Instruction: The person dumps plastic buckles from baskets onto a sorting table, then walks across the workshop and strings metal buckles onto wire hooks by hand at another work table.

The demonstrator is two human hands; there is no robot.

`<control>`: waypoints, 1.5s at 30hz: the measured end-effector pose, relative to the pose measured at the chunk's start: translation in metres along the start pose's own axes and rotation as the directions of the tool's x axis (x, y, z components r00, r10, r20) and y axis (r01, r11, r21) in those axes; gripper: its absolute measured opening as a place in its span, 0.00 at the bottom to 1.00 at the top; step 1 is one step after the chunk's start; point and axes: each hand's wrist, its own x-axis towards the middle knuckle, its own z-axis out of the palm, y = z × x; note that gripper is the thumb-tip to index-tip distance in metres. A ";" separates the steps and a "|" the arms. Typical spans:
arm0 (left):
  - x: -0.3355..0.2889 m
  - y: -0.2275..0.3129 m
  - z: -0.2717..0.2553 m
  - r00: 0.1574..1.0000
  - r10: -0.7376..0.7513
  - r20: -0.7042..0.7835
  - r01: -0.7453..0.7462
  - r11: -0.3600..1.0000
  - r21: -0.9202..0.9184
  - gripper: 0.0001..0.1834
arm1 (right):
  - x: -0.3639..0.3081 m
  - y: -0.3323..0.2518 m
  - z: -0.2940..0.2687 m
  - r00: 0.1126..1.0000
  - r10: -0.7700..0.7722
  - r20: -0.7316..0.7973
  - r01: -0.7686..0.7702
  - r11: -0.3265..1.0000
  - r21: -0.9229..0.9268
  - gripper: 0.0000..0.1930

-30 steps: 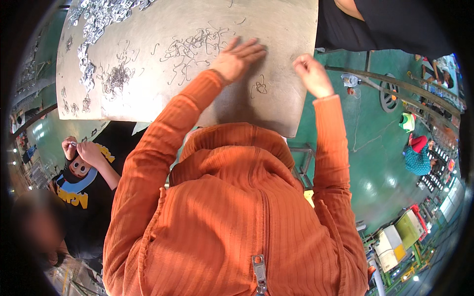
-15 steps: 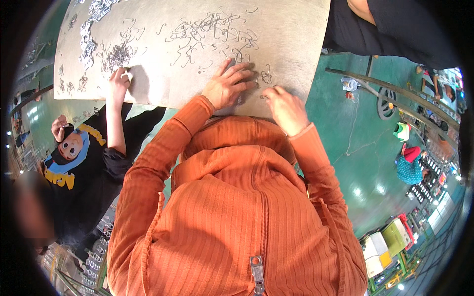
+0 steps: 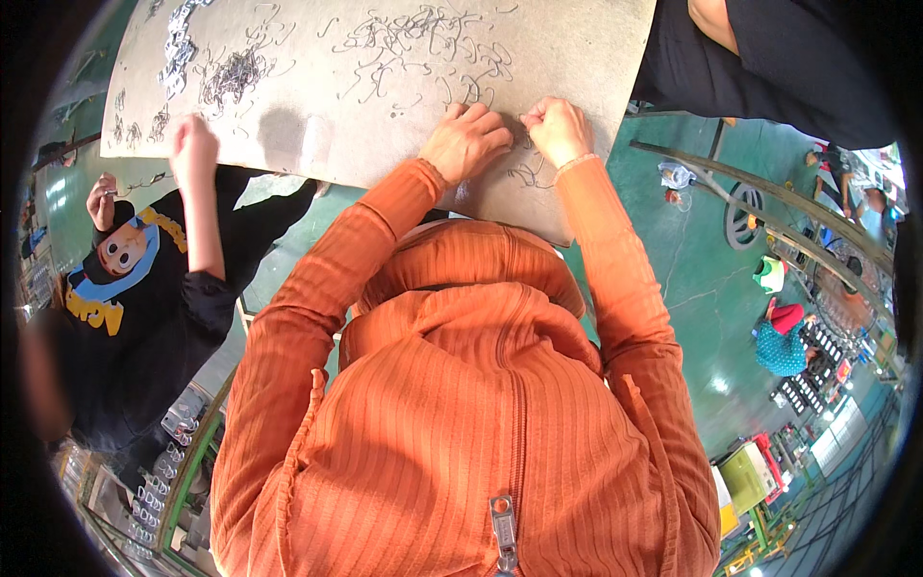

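Observation:
Both my hands are over the near right part of a pale metal-topped table (image 3: 317, 144). My left hand (image 3: 466, 144) rests low on the surface with its fingers curled down, beside bent wire hooks (image 3: 468, 91). What its fingertips hold, if anything, is hidden. My right hand (image 3: 560, 132) is closed in a pinch, with a dark bit at its fingertips too small to name. A small group of wire hooks (image 3: 527, 173) lies between my hands and the near edge. Farther off, a loose spread of thin dark wire hooks (image 3: 423, 38) covers the middle of the table.
At my left, a co-worker in a black printed shirt (image 3: 154, 356) reaches a hand (image 3: 195, 144) over the table near a dense wire pile (image 3: 234, 77). Shiny metal pieces (image 3: 177, 53) lie beyond. Another person's dark clothing (image 3: 760, 67) borders the right corner. A rail (image 3: 769, 197) and handwheel (image 3: 743, 216) stand right.
Both hands have moved away from me, the right one farther, and their fingers have drawn in. The co-worker's hand has left the wire pile and moved left. The view has shifted slightly.

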 end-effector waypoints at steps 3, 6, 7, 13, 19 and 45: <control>0.003 -0.004 0.003 0.998 0.068 -0.003 -0.068 0.997 0.033 0.07 | 0.007 0.006 -0.002 0.999 -0.035 0.035 0.035 0.999 -0.006 0.08; 0.000 -0.005 0.002 0.994 0.110 0.004 -0.110 0.989 0.103 0.08 | 0.011 0.017 -0.002 0.972 -0.207 -0.114 0.218 0.971 0.094 0.06; -0.001 -0.006 0.000 0.993 0.118 0.013 -0.119 0.982 0.149 0.08 | 0.010 0.018 -0.001 0.971 -0.208 -0.115 0.220 0.971 0.096 0.06; -0.024 -0.026 -0.020 0.998 -0.011 -0.060 0.020 0.987 0.161 0.07 | -0.009 0.013 0.011 0.818 -0.554 -0.158 0.557 0.830 -0.025 0.08; -0.031 -0.034 -0.034 0.957 -0.235 -0.172 0.259 0.957 0.134 0.05 | -0.034 0.014 -0.003 0.860 -0.472 0.193 0.474 0.880 0.041 0.05; -0.033 -0.059 -0.059 0.876 -0.375 -0.303 0.392 0.920 -0.006 0.17 | 0.045 -0.033 -0.001 0.930 -0.364 0.046 0.354 0.923 0.150 0.07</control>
